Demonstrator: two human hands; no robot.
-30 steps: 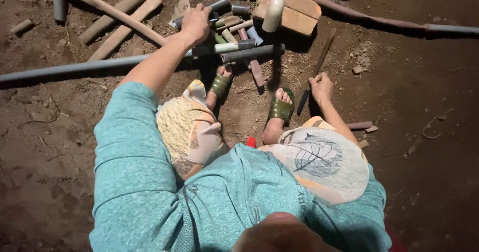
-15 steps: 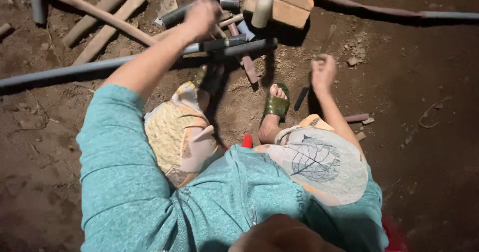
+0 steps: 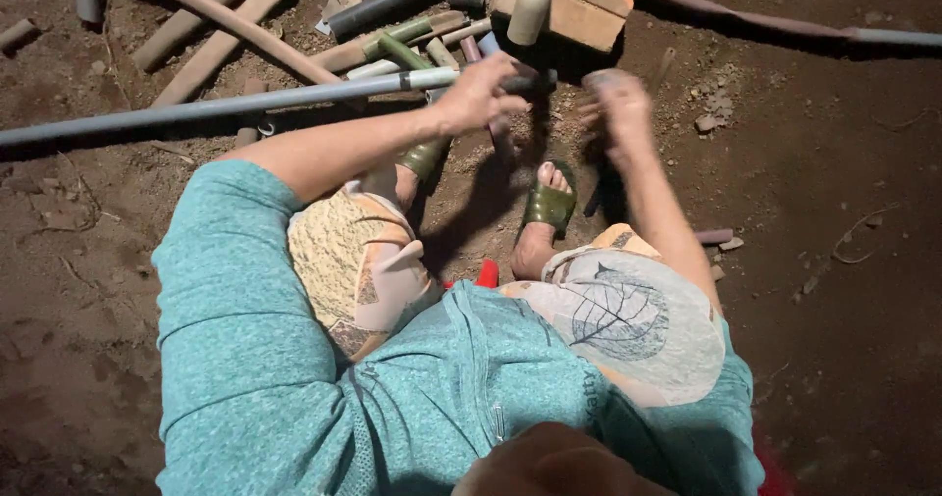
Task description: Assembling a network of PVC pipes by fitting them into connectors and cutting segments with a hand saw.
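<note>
I squat on bare earth in green sandals (image 3: 549,205). My left hand (image 3: 483,90) is closed over a long grey pipe (image 3: 216,108) near its dark right end; the pipe lies across the ground in front of my feet. My right hand (image 3: 616,111) hovers just right of that pipe end, blurred, fingers slightly spread, and I see nothing in it. A heap of short pipe offcuts (image 3: 407,45) lies just beyond the left hand.
A brick (image 3: 579,10) with a pale pipe elbow (image 3: 530,0) on it sits at the top. Brown pipes (image 3: 211,25) lie at the upper left. A long thin pipe (image 3: 785,30) runs along the top right. Loose stones dot the dirt on the right.
My left hand has come back from the heap of offcuts and closed on the long grey pipe. My right hand has lifted off the ground toward the pipe's end.
</note>
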